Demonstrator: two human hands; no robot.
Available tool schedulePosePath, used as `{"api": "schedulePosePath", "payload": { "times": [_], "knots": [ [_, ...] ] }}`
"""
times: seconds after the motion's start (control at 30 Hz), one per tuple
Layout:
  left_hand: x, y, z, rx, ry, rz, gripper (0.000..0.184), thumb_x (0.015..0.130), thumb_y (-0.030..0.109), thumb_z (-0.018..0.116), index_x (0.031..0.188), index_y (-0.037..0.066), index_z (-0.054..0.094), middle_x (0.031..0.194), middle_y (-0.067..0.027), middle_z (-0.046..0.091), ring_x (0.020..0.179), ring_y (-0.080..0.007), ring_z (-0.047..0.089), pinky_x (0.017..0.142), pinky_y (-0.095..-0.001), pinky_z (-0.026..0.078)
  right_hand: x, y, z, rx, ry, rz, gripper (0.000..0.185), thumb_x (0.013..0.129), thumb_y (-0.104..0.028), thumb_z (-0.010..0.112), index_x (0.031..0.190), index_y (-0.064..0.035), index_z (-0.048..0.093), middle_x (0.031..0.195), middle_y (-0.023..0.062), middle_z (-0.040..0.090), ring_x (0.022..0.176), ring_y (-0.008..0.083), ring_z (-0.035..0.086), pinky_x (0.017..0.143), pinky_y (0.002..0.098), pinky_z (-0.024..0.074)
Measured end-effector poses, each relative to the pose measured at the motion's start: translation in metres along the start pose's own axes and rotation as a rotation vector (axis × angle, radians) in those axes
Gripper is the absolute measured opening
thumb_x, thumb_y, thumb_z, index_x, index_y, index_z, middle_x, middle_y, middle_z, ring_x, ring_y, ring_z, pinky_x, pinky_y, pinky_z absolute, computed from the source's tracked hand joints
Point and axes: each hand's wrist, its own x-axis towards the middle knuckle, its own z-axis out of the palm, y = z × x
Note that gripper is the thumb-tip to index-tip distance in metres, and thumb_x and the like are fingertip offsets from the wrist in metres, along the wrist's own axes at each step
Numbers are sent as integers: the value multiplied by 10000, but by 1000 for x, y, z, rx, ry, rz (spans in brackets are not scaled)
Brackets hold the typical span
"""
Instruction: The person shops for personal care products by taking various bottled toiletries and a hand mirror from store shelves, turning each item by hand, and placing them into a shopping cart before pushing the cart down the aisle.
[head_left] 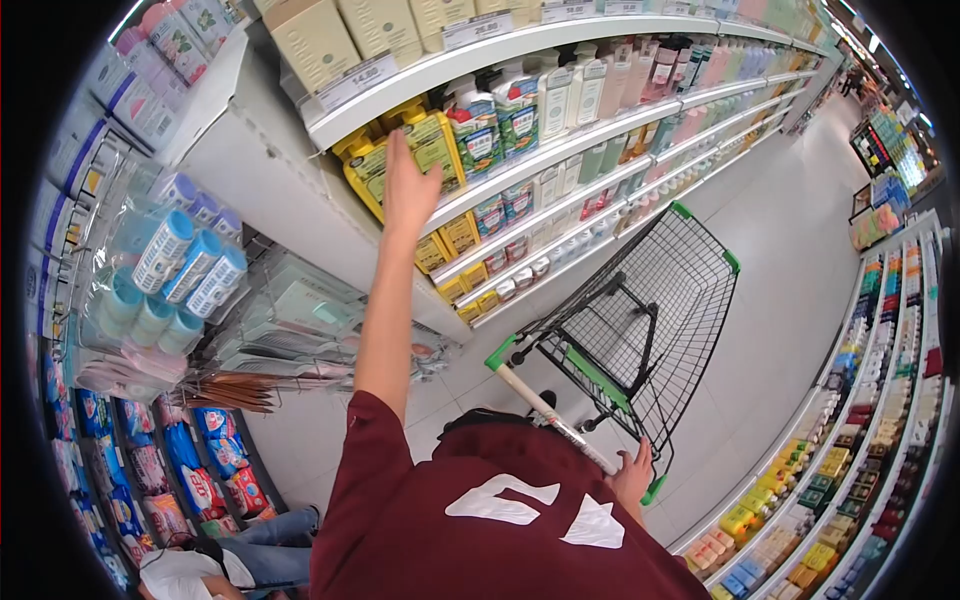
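My left hand (410,187) reaches up to a shelf, its fingers stretched and thumb apart, in front of yellow bottles (436,150). Whether the fingertips touch a bottle I cannot tell. To the right of that hand stand white bottles with green and blue fruit labels (517,110). Down at the lower right, my right hand (632,476) grips the end of the handle (555,418) of a shopping cart (660,300). The cart's wire basket holds nothing that I can see.
Pegs with packaged goods (190,270) stick out at left. Another person in jeans (270,550) is low at the lower left, near shelves of bagged products (160,470). Curved product shelves (830,470) line the right. The tiled aisle floor (790,240) runs away to the upper right.
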Motion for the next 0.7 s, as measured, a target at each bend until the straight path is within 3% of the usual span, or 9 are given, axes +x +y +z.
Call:
{"api": "schedulePosePath", "payload": {
  "times": [0.07,0.1,0.17,0.2,0.23,0.33,0.57,0.67,0.7],
  "knots": [
    [18,-20,-11,172,94,30,723,825,154,719,1396,-130,380,1404,-281,461,1178,-289,607,998,-369,478,0,-10,16,19,-8,-14,380,580,-139,731,953,-79,692,1556,212,314,1424,403,312,1097,481,348],
    [11,8,29,130,88,-13,723,825,154,719,1396,-130,380,1404,-281,461,1178,-289,607,998,-369,478,18,46,-27,-41,-7,-8,380,580,-139,731,953,-79,692,1556,212,314,1424,403,312,1097,481,348],
    [29,1,25,17,-83,-149,726,818,138,726,1391,-141,378,1285,-262,520,801,-260,706,719,-358,566,28,43,-20,8,-44,-31,363,581,-128,729,938,-73,694,1556,216,308,1424,410,308,1095,472,362],
    [33,23,12,-99,-97,-244,635,798,113,742,1301,-144,451,1156,-238,577,596,-228,672,554,-338,540,34,41,-17,-4,-52,-26,356,577,-119,734,927,-67,689,1558,223,297,1424,419,302,1090,472,377],
    [38,22,14,-94,-98,-242,635,798,113,742,1301,-144,451,1156,-238,577,596,-228,672,554,-338,540,37,43,-16,1,-55,-27,356,577,-119,734,927,-67,689,1558,223,297,1424,419,302,1090,472,377],
    [46,20,10,-18,-164,-308,381,764,75,762,1029,-104,555,940,-196,656,579,-218,670,533,-347,534,47,44,-19,-1,-13,-60,346,579,-121,746,913,-61,681,1558,232,286,1424,422,297,1080,472,390],
    [56,-10,25,170,-161,-207,363,759,86,767,1022,-93,592,985,-235,666,631,-311,685,596,-389,555,65,50,-28,-12,-42,-20,356,585,-173,804,899,-67,674,1555,220,294,1422,420,304,1039,463,434],
    [44,13,15,320,-154,-163,488,737,182,811,1113,-49,601,1106,-245,644,1004,-375,648,846,-450,518,71,58,-25,-25,-8,-32,343,598,-181,813,890,-68,673,1554,206,303,1422,417,305,1028,461,444],
    [42,17,11,317,-148,-163,488,737,182,811,1113,-49,601,1106,-245,644,1004,-375,648,846,-450,518,74,56,-24,-17,-7,-29,332,607,-182,814,885,-67,673,1553,201,307,1422,416,305,1024,459,447]
  ]
}}
